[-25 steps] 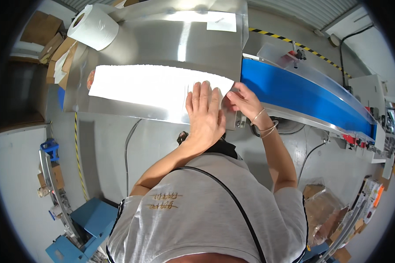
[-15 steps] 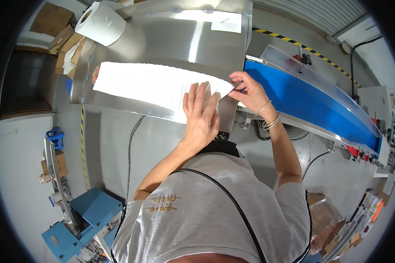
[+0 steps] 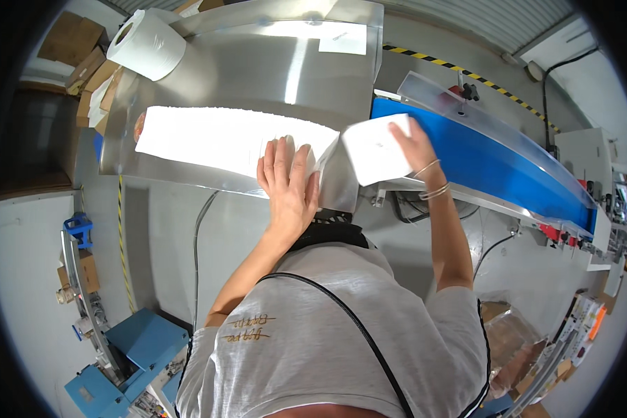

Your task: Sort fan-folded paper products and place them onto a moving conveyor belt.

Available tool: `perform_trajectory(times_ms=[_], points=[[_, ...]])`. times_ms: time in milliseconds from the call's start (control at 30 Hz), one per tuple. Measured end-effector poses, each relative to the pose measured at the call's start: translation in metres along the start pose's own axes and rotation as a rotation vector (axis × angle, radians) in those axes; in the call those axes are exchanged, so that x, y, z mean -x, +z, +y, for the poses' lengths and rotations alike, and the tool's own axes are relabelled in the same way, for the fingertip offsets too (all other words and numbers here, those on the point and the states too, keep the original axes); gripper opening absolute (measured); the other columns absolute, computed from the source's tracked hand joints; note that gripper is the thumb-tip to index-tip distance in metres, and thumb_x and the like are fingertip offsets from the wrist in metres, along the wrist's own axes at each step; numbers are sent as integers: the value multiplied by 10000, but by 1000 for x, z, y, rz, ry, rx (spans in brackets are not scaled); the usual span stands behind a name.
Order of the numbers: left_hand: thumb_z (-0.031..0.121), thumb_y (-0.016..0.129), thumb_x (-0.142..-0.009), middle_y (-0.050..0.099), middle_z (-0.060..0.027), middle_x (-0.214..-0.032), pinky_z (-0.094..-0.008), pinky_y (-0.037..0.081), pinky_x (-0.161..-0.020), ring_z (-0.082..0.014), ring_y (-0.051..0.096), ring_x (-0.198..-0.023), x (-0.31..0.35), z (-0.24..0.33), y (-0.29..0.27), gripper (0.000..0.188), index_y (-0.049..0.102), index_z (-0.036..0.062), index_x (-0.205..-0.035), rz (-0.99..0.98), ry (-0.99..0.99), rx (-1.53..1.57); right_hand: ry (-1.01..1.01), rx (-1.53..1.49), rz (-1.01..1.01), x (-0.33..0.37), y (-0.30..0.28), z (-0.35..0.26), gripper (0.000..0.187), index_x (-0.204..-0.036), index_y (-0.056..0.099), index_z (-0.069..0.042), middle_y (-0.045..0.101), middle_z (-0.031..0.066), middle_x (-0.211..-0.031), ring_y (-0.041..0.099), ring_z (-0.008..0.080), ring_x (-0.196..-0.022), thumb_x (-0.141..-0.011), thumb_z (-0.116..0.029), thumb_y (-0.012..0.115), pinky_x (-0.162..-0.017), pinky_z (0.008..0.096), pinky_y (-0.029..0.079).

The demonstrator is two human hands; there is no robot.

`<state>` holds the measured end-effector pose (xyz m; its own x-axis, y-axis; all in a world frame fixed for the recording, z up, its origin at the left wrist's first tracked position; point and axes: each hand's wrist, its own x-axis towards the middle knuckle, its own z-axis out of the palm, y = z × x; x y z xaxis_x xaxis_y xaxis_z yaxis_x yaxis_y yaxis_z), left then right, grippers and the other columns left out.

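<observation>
A long row of overlapping white sheets (image 3: 202, 136) lies on the steel table (image 3: 240, 66). My left hand (image 3: 289, 188) rests on the right part of this row, fingers stretched out and somewhat spread. Off the row's right end, my right hand (image 3: 419, 148) pinches a white square sheet (image 3: 375, 152) by its upper right edge. That sheet hangs over the gap between the table and the blue conveyor belt (image 3: 494, 164), partly covering the belt's near end. Whether it is paper or a flat pouch is hard to tell. A reddish round object (image 3: 139, 127) peeks out behind the row's left end.
A large white roll (image 3: 157, 52) stands at the table's far left, and a printed paper (image 3: 343, 39) lies far right. A clear guard (image 3: 467, 104) runs along the belt's far side. Cardboard boxes (image 3: 70, 38) are stacked beyond the table. A black cable (image 3: 200, 244) trails across the floor.
My right hand has drawn a single sheet off the row's right end and swung it rightward to the belt. My left hand has stayed on the row. The whole view has shifted slightly.
</observation>
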<state>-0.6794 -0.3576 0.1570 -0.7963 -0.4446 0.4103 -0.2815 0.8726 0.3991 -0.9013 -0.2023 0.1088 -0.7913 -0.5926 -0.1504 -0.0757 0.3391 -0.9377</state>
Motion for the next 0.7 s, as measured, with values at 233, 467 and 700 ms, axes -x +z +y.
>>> perform_trajectory(times_ms=[233,467,700], points=[[26,643,-798,423,-167,-1373,-526,203,-1069,-393,340,-1304,1,0,0,419,593,79,-1211,26,52,34,142,668,567,4,-82,73,520,-1151,533,-26,571,220,-1120,588,384,-956,-814,-403,651,-817,439,479],[38,661,-782,380,-168,-1419,-548,146,-1077,-405,251,-1354,4,-6,3,350,654,107,-1125,26,110,61,-347,245,-196,26,7,-39,530,-1207,540,-116,544,88,-1209,569,227,-1047,-726,-114,762,-854,352,497],[200,670,-810,222,-255,-1476,-578,100,-1066,-451,136,-1373,2,-12,-1,456,567,91,-1241,18,11,95,-6,-143,-322,12,30,-18,383,-1098,553,18,627,114,-1052,584,169,-937,-866,-268,658,-837,295,467]])
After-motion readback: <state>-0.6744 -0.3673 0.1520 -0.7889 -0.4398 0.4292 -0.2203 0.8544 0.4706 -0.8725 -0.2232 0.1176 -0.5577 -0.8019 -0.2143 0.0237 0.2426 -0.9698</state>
